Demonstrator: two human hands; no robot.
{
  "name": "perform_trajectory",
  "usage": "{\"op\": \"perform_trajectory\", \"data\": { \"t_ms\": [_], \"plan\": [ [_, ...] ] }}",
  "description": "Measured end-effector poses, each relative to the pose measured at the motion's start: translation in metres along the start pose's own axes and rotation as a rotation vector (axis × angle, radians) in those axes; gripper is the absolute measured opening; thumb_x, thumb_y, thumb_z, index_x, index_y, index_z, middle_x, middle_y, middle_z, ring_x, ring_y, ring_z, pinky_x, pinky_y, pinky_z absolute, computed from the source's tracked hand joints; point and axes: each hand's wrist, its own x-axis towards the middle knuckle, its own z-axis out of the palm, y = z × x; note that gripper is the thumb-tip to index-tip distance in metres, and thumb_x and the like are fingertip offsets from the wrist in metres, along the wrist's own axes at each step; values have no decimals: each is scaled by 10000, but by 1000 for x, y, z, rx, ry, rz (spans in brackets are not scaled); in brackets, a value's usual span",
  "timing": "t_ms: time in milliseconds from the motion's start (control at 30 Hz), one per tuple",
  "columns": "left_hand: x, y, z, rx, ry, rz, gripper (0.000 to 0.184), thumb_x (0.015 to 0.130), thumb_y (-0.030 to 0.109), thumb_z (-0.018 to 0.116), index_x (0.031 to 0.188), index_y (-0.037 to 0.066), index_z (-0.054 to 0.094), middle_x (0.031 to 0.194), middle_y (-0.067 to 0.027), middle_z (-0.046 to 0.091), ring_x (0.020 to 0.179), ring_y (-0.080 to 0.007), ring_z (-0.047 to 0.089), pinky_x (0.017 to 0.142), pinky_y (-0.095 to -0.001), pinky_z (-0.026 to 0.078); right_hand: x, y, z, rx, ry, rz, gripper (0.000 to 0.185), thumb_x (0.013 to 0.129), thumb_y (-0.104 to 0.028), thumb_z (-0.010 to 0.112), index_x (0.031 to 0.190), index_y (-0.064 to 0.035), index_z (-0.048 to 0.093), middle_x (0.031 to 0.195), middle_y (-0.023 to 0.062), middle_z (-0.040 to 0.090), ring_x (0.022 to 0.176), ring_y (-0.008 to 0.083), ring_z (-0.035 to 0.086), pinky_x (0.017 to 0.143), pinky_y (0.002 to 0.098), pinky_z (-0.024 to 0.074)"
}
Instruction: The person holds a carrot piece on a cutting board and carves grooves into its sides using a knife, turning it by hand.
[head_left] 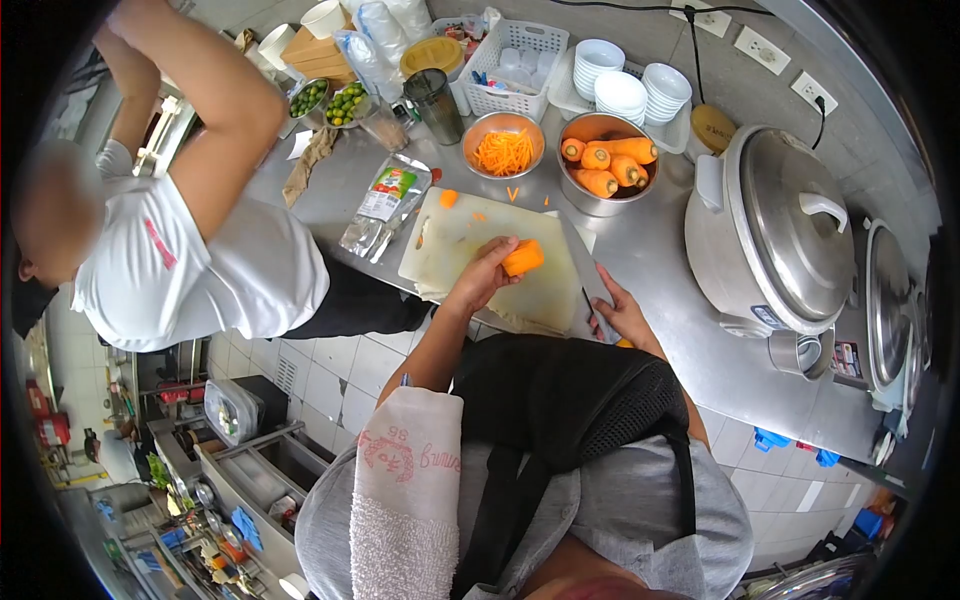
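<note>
My left hand [484,273] is closed round a short piece of carrot [523,258], above the white cutting board [460,235]. At the board's right side, my right hand [622,312] grips a large knife [583,255], its blade pointing away from me. A carrot end [448,198] and small orange scraps lie on the far part of the board. Beyond the board stand a metal bowl of cut carrot strips [504,151] and a bigger metal bowl [603,205] with several whole peeled carrots [628,165].
A co-worker in a white shirt [250,270] stands at the left with arms raised. A foil packet [385,205] lies left of the board. A large lidded cooker [735,230] is at the right. White bowls [620,95], a basket [510,95] and green limes [345,103] line the back.
</note>
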Motion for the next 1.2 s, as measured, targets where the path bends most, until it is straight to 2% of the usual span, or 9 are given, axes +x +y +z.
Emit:
{"op": "perform_trajectory", "data": {
  "t_ms": [133,200,333,400,600,700,933,1133,1200],
  "plan": [
    [-3,-3,-5,-6,9,3,352,1055,403,657,1183,79,608,1125,-46,673,997,-139,675,832,-325,581,1,2,0,9,15,2,751,1048,9,560,1691,-246,268,1083,125,661,666,167,636,531,327,556],
    [-2,-6,-12,14,9,5,286,1021,304,724,1165,93,596,1166,-59,673,1043,-162,680,882,-342,580,2,3,0,1,13,-1,746,1048,5,561,1689,-246,273,1122,131,666,673,170,640,532,329,561],
    [-4,-14,-17,23,2,63,273,977,196,775,1150,106,583,1193,-69,666,1077,-187,681,921,-355,575,5,12,-3,41,41,-43,747,1051,-6,568,1690,-252,269,1088,124,666,673,172,640,535,336,561],
    [-6,-16,-19,1,-2,78,365,930,94,802,1219,91,579,1214,-77,661,1103,-207,680,955,-372,570,5,13,-3,48,20,9,749,1055,-18,579,1691,-258,265,1019,114,665,670,175,639,538,342,558],
    [-8,-20,-20,161,-77,236,571,876,-33,808,1384,52,562,1253,-80,678,1139,-200,676,1000,-376,562,0,-1,-2,-9,6,39,745,1062,-28,578,1693,-264,259,924,98,652,665,177,631,539,346,555],
    [-4,-19,-14,211,-88,293,544,884,-66,788,1376,42,582,1248,-80,696,1154,-191,681,1017,-359,562,0,-1,-3,-41,-5,45,755,1064,-17,555,1702,-247,223,818,83,653,622,168,630,544,324,544],
    [2,-16,-4,342,-108,364,499,904,-78,769,1360,26,594,1230,-85,716,1137,-181,698,1018,-334,565,0,1,-1,19,11,-13,758,1058,-4,555,1699,-251,236,860,91,659,648,166,637,544,318,544],
    [26,-34,-24,411,-108,251,405,962,12,747,1340,6,601,1181,-83,734,1086,-171,709,961,-327,574,3,8,-3,-5,21,-31,758,1054,-1,558,1697,-257,247,906,88,656,663,163,638,542,318,547],
    [32,-41,-32,606,-18,244,362,980,79,747,1312,5,622,1141,-92,748,1051,-172,716,901,-321,582,2,6,-3,-5,-2,-35,762,1043,9,568,1693,-244,262,1017,117,653,668,178,638,537,350,559]
  ]
}}
